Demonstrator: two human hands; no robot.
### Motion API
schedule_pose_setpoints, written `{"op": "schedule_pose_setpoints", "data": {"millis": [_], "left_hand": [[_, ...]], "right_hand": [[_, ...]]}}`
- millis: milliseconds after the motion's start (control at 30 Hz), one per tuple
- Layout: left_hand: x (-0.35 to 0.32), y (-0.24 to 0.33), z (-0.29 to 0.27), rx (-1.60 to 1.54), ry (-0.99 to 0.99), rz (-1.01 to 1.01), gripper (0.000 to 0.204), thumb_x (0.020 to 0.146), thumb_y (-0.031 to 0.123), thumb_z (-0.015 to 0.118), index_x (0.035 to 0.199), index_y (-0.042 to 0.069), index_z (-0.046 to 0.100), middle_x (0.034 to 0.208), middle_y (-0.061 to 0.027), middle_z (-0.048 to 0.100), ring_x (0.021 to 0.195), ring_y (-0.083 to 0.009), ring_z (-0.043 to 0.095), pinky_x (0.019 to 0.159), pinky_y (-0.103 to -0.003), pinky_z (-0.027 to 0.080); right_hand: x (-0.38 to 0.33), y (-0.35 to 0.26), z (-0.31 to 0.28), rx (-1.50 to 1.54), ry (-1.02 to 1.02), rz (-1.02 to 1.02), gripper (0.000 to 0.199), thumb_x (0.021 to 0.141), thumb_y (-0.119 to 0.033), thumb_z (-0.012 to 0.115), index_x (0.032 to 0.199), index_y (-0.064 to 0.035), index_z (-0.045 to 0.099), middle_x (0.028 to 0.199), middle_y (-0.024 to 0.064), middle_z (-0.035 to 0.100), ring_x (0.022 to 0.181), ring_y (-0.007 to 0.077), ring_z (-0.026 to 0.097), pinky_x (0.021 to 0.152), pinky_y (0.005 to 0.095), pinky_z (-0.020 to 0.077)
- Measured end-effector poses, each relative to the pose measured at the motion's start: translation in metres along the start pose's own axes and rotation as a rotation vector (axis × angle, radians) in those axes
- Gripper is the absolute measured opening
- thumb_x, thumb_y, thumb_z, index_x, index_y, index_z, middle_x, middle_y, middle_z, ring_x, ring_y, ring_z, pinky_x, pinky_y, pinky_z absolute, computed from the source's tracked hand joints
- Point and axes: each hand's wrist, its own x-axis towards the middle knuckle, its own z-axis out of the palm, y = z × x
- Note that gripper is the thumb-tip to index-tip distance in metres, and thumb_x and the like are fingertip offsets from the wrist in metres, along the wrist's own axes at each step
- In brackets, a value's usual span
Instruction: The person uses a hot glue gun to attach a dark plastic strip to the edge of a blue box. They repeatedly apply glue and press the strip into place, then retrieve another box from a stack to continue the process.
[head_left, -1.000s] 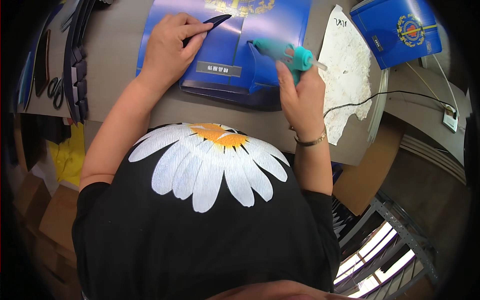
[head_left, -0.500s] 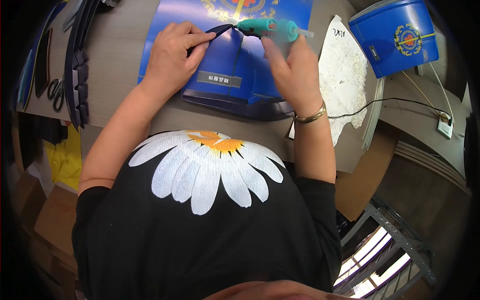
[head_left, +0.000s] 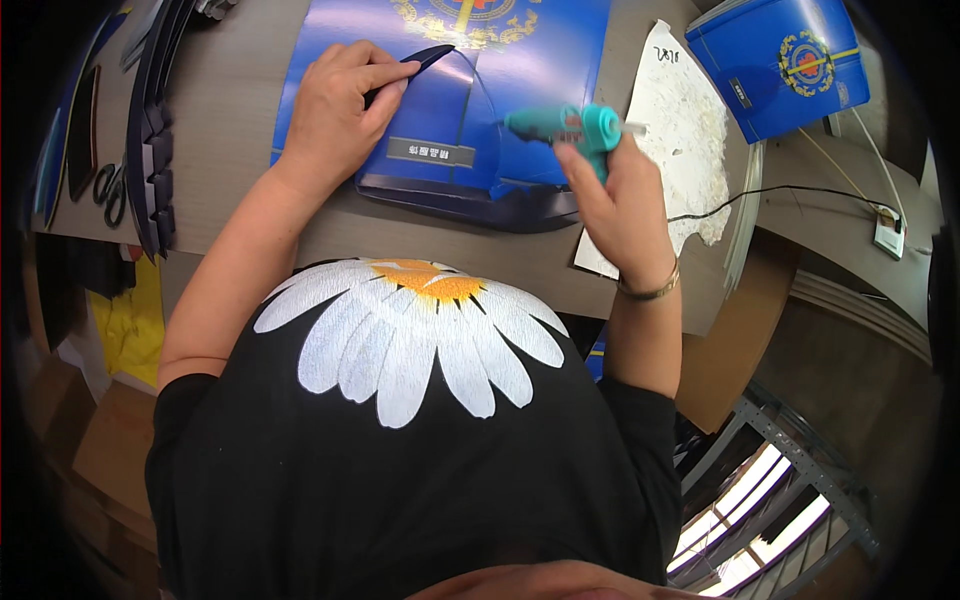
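Note:
My right hand (head_left: 628, 205) grips a teal hot glue gun (head_left: 560, 125), its nozzle toward the left and a pale glue stick poking from its back end. A thin strand trails from near the nozzle up toward the tip of a dark navy strip (head_left: 432, 58). That strip is pinched in my left hand (head_left: 340, 105), its free end pointing up and right. Beneath both hands lies a glossy blue printed sheet (head_left: 420, 115) with a gold emblem and a grey label. A curved dark navy band (head_left: 465, 208) runs along its near edge.
At the right are a glue-spattered white sheet (head_left: 680, 150), a stack of blue printed pieces (head_left: 780, 75) and a black cord (head_left: 770, 190) running to a white power strip (head_left: 888, 235). To the left lie dark folded strips (head_left: 150, 150) and black scissors (head_left: 112, 190).
My right hand has drawn the glue gun down and to the right, away from the strip's tip. A thin strand now stretches between them. My left hand stays nearly in place.

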Motion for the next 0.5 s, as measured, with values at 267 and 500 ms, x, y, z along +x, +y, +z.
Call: {"op": "schedule_pose_setpoints", "data": {"millis": [267, 500], "left_hand": [[0.008, 0.007, -0.002, 0.143, -0.031, 0.046, 0.022, 0.083, 0.008, 0.067, 0.103, 0.007, 0.076, 0.097, -0.0076, 0.069, 0.093, -0.0278, 0.062, 0.083, -0.038, 0.049], [0.027, 0.102, 0.031, -0.125, -0.392, 0.251, 0.043, 0.089, 0.020, 0.068, 0.130, 0.006, 0.063, 0.116, -0.0164, 0.066, 0.109, -0.0330, 0.061, 0.096, -0.040, 0.048]], "right_hand": [[-0.066, 0.017, -0.008, 0.443, 0.167, 0.174, 0.024, 0.099, -0.019, 0.062, 0.113, 0.0000, 0.062, 0.083, 0.0080, 0.070, 0.069, 0.0164, 0.063, 0.061, 0.0299, 0.0490], [-0.104, 0.043, -0.032, 0.568, 0.593, 0.163, 0.025, 0.104, -0.019, 0.054, 0.121, 0.0000, 0.051, 0.097, 0.0146, 0.070, 0.061, 0.0059, 0.053, 0.055, 0.0191, 0.0410]]}}
